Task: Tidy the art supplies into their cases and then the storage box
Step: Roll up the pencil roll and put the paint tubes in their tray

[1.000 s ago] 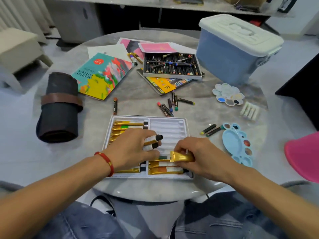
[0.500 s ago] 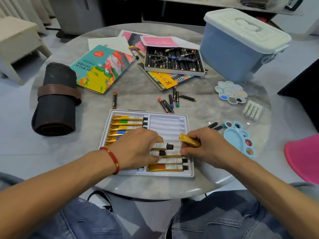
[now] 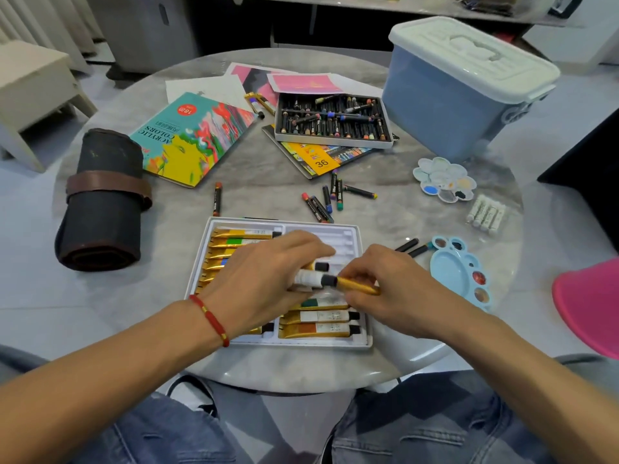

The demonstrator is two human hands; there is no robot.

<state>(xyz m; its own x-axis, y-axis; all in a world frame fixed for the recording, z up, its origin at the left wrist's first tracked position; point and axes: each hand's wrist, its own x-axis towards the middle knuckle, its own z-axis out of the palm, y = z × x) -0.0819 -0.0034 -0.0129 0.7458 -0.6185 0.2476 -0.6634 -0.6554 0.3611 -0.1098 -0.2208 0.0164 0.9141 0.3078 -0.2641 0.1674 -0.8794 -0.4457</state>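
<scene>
Head view: my right hand had lowered its pinched gold paint tube toward the white plastic tray; my left hand gripped a white-labelled tube.

My right hand pinches a shiny gold metal-looking paint tube; the white tray under it looks like smooth moulded plastic; the round table is glossy grey marble-look; the dark brush roll is matt cloth with a leather-like strap.
</scene>
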